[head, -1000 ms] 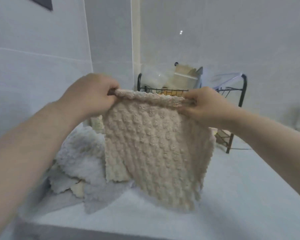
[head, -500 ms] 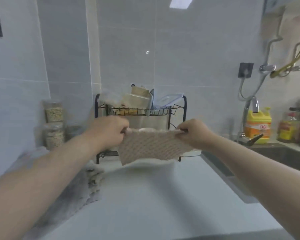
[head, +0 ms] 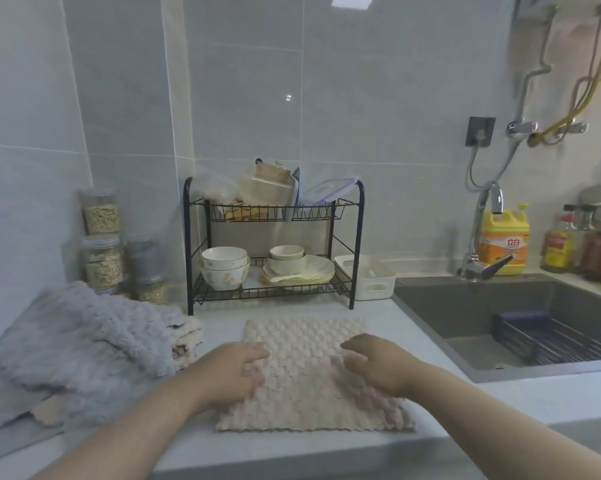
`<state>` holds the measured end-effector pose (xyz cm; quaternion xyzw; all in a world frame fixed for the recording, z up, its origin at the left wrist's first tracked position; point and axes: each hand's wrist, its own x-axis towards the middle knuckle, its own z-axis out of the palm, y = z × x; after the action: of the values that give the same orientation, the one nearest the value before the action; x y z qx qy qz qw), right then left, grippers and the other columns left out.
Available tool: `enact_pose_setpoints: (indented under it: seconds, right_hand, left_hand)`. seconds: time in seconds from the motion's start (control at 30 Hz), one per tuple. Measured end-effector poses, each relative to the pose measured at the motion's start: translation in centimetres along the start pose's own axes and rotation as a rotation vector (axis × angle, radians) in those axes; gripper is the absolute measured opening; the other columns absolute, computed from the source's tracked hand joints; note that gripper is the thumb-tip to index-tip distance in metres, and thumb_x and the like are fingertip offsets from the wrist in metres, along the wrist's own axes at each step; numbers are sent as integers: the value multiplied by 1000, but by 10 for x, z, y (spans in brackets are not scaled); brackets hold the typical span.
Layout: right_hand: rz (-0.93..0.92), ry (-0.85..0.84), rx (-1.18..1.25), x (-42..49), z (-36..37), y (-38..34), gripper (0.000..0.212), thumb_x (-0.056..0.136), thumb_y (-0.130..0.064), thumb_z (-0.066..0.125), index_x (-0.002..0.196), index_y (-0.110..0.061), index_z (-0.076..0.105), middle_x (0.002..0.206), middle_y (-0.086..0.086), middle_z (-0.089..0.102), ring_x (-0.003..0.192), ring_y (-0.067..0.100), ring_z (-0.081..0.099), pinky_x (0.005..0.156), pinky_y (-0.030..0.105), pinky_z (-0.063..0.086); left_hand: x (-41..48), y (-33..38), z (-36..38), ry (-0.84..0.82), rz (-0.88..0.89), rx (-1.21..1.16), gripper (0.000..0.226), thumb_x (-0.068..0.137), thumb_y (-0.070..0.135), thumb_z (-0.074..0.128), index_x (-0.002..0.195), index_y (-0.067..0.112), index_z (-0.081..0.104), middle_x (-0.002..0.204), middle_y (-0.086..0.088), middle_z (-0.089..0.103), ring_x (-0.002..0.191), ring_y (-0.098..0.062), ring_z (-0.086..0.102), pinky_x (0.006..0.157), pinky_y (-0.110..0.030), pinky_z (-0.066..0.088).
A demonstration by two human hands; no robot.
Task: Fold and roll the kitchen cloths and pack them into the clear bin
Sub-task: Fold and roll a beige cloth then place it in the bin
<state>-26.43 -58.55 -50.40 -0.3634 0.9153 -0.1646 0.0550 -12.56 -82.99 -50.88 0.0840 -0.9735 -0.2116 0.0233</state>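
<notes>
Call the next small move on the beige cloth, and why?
Probably fold the beige cloth in half: the left hand pinches its left edge and carries it over to the right. The cloth lies spread flat, unfolded, on the counter; the left hand and right hand only rest on top, gripping nothing.

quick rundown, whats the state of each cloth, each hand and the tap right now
beige bobbly square cloth: spread flat, unfolded, on the white counter
left hand: resting on the cloth's left part, fingers relaxed
right hand: resting on its right part, fingers loosely bent
pile of grey fluffy cloths: heaped, unfolded, left of the beige cloth
chrome tap: no water seen running
</notes>
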Motion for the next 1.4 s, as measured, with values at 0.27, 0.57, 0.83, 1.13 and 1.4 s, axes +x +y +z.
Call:
enact_pose_setpoints:
  seconds: [0.27, 0.57, 0.83, 1.13, 1.4]
  right_hand:
    - [-73, -110, -282, 30, 35, 24, 68, 97, -59, 25, 154, -28, 5, 162, -1, 1, 149, 14, -1, 120, 32, -1]
    - [45, 287, -59, 112, 22, 51, 31, 98, -21, 40, 118, -15, 63, 126, 3, 56, 117, 26, 52, 97, 33, 41]
    - [117, 108, -265, 182, 27, 70, 29, 99, -26, 38, 119, -17, 57, 120, 7, 47, 107, 27, 55, 81, 34, 44]
    - [130, 460, 245, 155, 3, 70, 12, 83, -5, 55, 86, -15, 60, 86, -1, 63, 78, 23, 57, 61, 28, 42]
    - [78, 435, 273, 81, -19, 60, 19, 84, -11, 61, 71, -24, 55, 71, -6, 61, 70, 14, 57, 54, 18, 40]
  left_hand:
    - [35, -26, 12, -239, 11, 271, 113, 53, 95, 41, 150, 40, 19, 156, 18, 17, 144, -7, 16, 119, -32, 16]
    - [114, -43, -2, 121, -98, 129, 36, 99, 31, 39, 127, 19, 58, 137, 1, 48, 125, -19, 47, 104, -29, 36]
    - [175, -96, 27, 322, -299, 40, 30, 90, 12, 44, 60, 15, 45, 84, -10, 56, 99, -36, 52, 79, -34, 39]
    - [163, -75, 3, 486, -243, -96, 8, 90, 20, 58, 84, 20, 53, 87, 2, 60, 77, -22, 59, 66, -35, 48]
    - [93, -37, -27, 455, -119, -56, 16, 82, 8, 59, 73, 20, 64, 79, 4, 63, 73, -13, 56, 58, -26, 40]
